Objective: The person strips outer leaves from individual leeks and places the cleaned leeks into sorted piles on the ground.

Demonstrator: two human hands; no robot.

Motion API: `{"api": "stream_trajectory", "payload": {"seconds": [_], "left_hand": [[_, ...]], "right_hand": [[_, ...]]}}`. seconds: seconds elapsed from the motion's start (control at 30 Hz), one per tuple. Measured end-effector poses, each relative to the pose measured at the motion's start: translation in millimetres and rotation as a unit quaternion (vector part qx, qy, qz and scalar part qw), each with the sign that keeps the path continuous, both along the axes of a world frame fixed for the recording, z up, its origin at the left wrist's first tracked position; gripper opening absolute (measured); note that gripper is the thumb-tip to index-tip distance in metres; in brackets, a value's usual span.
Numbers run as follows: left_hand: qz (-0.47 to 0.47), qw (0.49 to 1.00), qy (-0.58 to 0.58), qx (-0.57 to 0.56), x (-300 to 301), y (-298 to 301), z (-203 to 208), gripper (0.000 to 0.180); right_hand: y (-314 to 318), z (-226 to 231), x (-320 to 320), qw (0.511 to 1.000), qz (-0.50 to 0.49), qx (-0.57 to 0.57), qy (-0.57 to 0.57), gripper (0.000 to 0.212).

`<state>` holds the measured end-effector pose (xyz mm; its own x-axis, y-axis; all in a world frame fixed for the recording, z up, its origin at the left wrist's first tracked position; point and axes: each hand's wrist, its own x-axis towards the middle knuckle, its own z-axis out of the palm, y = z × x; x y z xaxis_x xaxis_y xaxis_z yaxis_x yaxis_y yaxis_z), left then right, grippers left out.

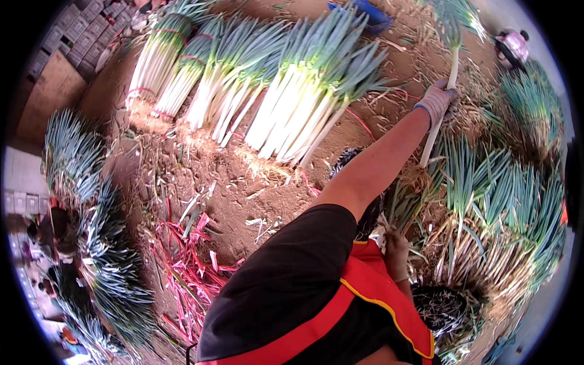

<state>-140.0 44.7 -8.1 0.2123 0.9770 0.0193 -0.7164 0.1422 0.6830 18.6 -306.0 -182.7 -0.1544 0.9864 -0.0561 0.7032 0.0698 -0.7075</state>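
Observation:
My left arm reaches out to the upper right. Its gloved left hand (437,104) is closed round the white stalk of a long green onion (454,64), whose leafy top points away and whose rooty end hangs toward me. Close to my lap, my right hand (396,249) has its fingers drawn together beside limp green leaves (404,207); what they hold, if anything, is too small to make out. Right of my hands lies a big heap of untrimmed green onions (486,194) with brown roots.
Cleaned onions (304,109) lie in a row ahead, beside tied bundles (155,61). Red plastic ties (188,267) are piled on the dirt floor at the left. More onions (109,255) line the far left. A blue object (371,17) and another person (512,48) are farther off.

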Motion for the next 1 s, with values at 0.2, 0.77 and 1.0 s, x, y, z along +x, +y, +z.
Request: {"api": "stream_trajectory", "payload": {"seconds": [0.2,0.77,1.0], "left_hand": [[0.135,0.971,0.182,0.068,-104,40,-16,0.032],[0.23,0.816,0.477,-0.23,-348,-51,-262,0.05],[0.192,0.706,0.663,-0.158,-372,-42,-287,0.055]], "right_hand": [[-31,-65,82,0.984,0.051,-0.111,-0.13,0.02],[-21,-74,57,0.965,-0.083,-0.249,-0.013,0.027],[-27,-87,65,0.96,-0.076,-0.268,-0.015,0.027]]}}
